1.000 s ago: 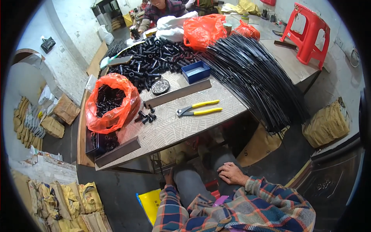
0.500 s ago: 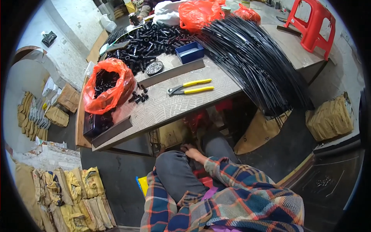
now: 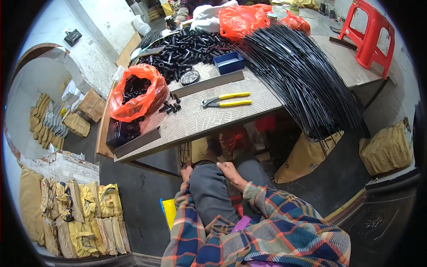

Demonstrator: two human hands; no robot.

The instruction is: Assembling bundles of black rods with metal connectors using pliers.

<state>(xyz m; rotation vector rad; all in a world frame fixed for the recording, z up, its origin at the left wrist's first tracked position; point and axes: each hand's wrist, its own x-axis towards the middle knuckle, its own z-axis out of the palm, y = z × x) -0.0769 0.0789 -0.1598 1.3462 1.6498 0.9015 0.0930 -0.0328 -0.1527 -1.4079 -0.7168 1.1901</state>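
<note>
Both of my hands are below the table's front edge, on either side of my raised knee in dark grey trousers. My right hand is on the knee's right side, its fingers curled in and closed against the trouser leg. At the knee's left side, my left hand touches the cloth; its fingers are mostly hidden. Above them on the table lie pincers with yellow handles, several loose black bolt-like parts and an orange plastic bag of dark parts.
A large heap of black parts, a blue box, a round dish and a bundle of long black rods cover the table's back. A red stool stands at right. Wrapped packages and stacked sacks flank me.
My right hand has shifted slightly right along the knee, and my left hand has come into sight at its left side. The whole view has shifted; the table things lie as before.
</note>
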